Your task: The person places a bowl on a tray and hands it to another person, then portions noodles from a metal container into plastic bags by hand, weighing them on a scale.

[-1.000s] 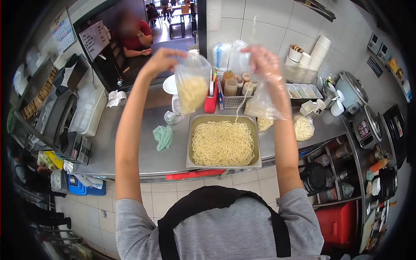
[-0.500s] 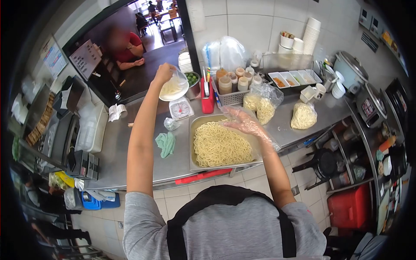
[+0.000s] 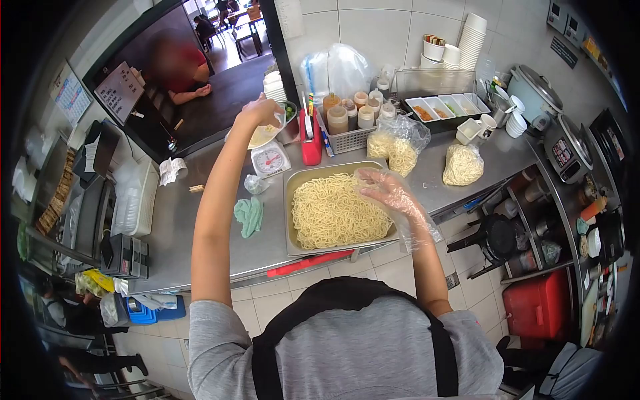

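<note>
My left hand [image 3: 262, 112], bare, is closed at the top of a clear plastic bag [image 3: 272, 125] with pale noodles in it, over the white dish [image 3: 256, 145] of a kitchen scale [image 3: 271, 159]. The hand partly hides the bag and dish. In a loose clear plastic glove, my right hand [image 3: 383, 189] is open and holds nothing, its fingers apart. It hovers at the right side of a metal tray [image 3: 289, 217] heaped with yellow noodles [image 3: 337, 212].
Behind the tray stand a red utensil holder [image 3: 310, 139] and a grey basket [image 3: 350, 142] of sauce bottles. Bagged noodles [image 3: 463, 165] sit to the right. A green cloth [image 3: 249, 217] and a small crumpled plastic bag [image 3: 255, 185] lie left. Someone in red [image 3: 183, 77] is beyond the window.
My left hand has come down towards the scale, and its fingers have shifted at the bag. My right hand has moved slightly right along the tray's edge. The view has shifted a little.
</note>
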`<act>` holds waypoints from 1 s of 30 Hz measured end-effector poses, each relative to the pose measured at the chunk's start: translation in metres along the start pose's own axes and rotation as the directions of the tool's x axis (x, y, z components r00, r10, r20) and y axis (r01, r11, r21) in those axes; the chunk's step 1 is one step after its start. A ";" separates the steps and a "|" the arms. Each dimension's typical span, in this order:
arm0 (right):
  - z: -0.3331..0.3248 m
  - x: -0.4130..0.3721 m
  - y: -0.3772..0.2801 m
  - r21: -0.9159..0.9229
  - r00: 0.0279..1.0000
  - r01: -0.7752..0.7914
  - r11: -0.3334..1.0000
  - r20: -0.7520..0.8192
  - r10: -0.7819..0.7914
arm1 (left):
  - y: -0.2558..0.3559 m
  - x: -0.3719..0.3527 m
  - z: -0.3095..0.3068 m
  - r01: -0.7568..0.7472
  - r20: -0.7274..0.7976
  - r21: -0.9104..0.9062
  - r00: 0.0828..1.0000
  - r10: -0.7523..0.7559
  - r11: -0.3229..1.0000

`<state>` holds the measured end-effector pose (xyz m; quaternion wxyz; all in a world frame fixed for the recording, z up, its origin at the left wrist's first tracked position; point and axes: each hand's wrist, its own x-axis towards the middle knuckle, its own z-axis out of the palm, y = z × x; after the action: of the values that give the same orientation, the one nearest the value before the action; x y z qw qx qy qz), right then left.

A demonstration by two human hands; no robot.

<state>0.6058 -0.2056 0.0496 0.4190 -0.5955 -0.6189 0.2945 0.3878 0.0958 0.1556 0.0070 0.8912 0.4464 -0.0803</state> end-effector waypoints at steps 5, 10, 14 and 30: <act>0.009 0.003 0.014 0.019 0.999 0.009 1.000 0.034 -0.010 | 0.007 0.001 0.012 0.069 0.016 -0.039 0.998 -0.069 0.997; 0.002 -0.006 0.003 -0.010 0.999 0.053 0.999 0.005 -0.053 | -0.035 0.027 0.083 -0.007 -0.604 -0.200 0.788 -0.118 0.980; -0.007 -0.022 0.019 0.151 0.994 -0.020 0.988 -0.104 0.036 | -0.012 -0.004 0.036 -0.153 -0.779 -0.330 0.601 -0.177 0.931; -0.074 -0.029 -0.017 -0.405 0.969 0.144 0.903 -0.126 -0.211 | 0.193 -0.069 0.031 -0.257 -0.162 -0.962 0.808 0.566 0.092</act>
<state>0.6597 -0.2462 0.0949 0.3664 -0.6310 -0.6797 0.0741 0.4964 -0.0774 0.1235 0.6292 0.7606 0.1214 0.1039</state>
